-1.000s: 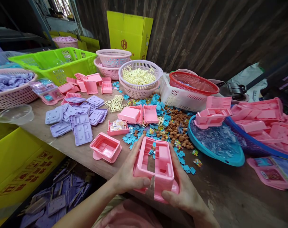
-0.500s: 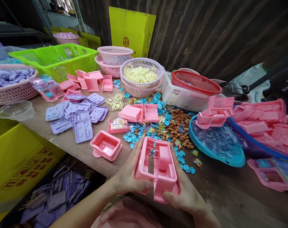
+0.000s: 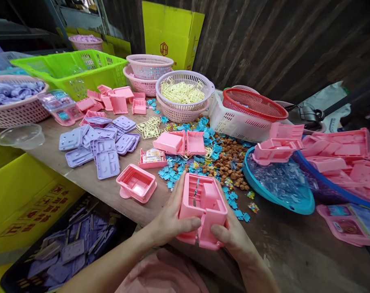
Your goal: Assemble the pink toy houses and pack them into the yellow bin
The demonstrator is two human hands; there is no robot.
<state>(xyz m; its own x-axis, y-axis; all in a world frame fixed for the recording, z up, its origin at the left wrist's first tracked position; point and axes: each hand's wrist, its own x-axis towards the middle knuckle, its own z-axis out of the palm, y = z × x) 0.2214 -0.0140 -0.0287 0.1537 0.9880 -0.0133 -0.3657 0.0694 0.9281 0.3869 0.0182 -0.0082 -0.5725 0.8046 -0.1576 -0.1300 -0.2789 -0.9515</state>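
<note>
Both hands clamp one pink plastic housing [image 3: 202,207] at the near table edge — left hand [image 3: 169,219] gripping its left half, right hand [image 3: 232,236] its right. Just left lies a pink tray piece [image 3: 136,188]; beyond, blue chips [image 3: 175,173] and lilac plates [image 3: 96,142] — farther still, a basket of cream parts [image 3: 181,95].

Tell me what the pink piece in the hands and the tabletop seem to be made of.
Pink housing: looks like moulded plastic, smooth, slightly glossy, with thin ribbed walls. Tabletop: probably wood or plywood board, matt brown, with worn, streaked patches.
</note>
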